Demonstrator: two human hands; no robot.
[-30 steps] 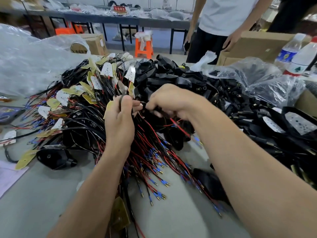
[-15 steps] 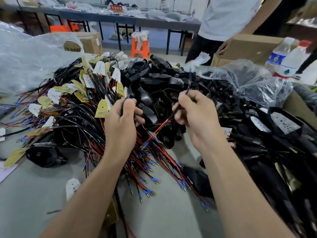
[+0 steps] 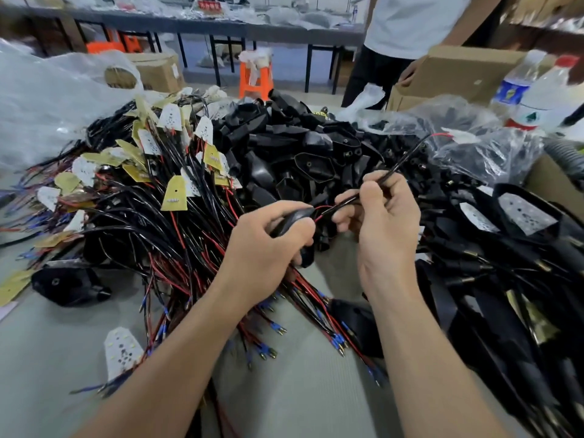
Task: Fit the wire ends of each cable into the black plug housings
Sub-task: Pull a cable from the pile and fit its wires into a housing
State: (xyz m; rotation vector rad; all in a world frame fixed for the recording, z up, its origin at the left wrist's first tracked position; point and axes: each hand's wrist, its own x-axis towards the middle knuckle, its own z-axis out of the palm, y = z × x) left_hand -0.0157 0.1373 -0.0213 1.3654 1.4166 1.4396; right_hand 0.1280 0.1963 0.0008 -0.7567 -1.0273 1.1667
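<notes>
— So, what has the left hand (image 3: 265, 248) got?

— Its fingers are curled round a black plug housing (image 3: 292, 220), just left of the frame's middle, with the housing's narrow end pointing right.

— And the right hand (image 3: 388, 226)?

— It pinches a black cable (image 3: 401, 161) between thumb and forefinger, with the other fingers loosely curled. From the pinch the cable runs up and to the right, over a clear plastic bag (image 3: 467, 143).

— Do cable and housing meet?

— A thin red wire (image 3: 324, 209) bridges the small gap between the cable's sheath and the housing's narrow end. I cannot tell whether its tip is inside.

— What lies around them?

— Behind the hands, mid-frame, is a heap of black housings (image 3: 303, 150). To the left a tangle of cables (image 3: 177, 235), with red and black wires and yellow and white tags, spreads onto the grey table (image 3: 300, 390). One loose housing (image 3: 69, 286) lies at the tangle's lower left edge. At the upper right two plastic bottles (image 3: 543, 99) stand beside a cardboard box (image 3: 458, 74), and a person in a white shirt (image 3: 410, 23) stands at the top.
</notes>
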